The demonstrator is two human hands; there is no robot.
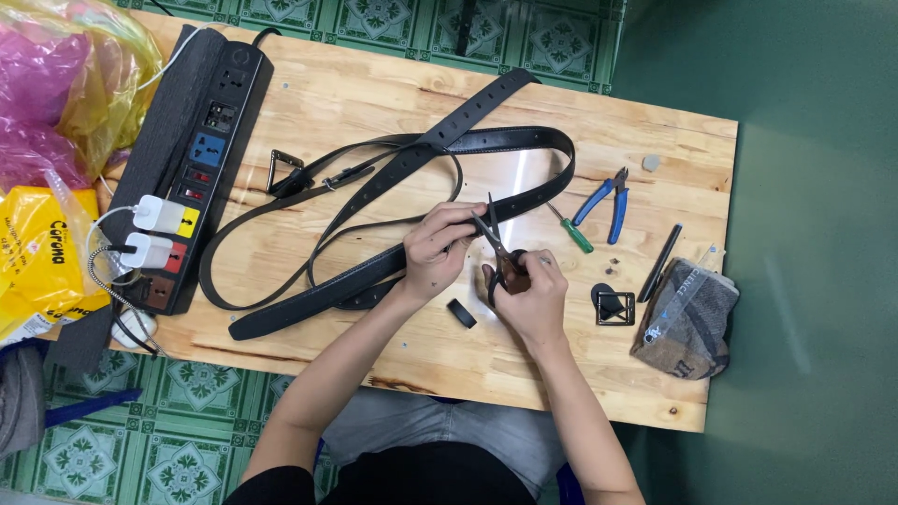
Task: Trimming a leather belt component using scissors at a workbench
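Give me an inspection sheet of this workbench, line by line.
Surface: pale wooden table, knots and screw heads showing.
Job's things: black belt looped across the table; scissors, blades open at the belt.
Clutter: blue-handled pliers, green-handled screwdriver, black pen, square buckle, small belt loop, wrapped packet.
Hands: left hand pinches the belt; right hand works the scissors.
Cables: power strip with two white chargers.
Surroundings: green patterned floor tiles; plastic bags at the left.

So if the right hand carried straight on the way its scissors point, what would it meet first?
Probably the black belt strap just past the scissors tips; the right hand aims up-left, where the left hand holds it. Depth is unclear.
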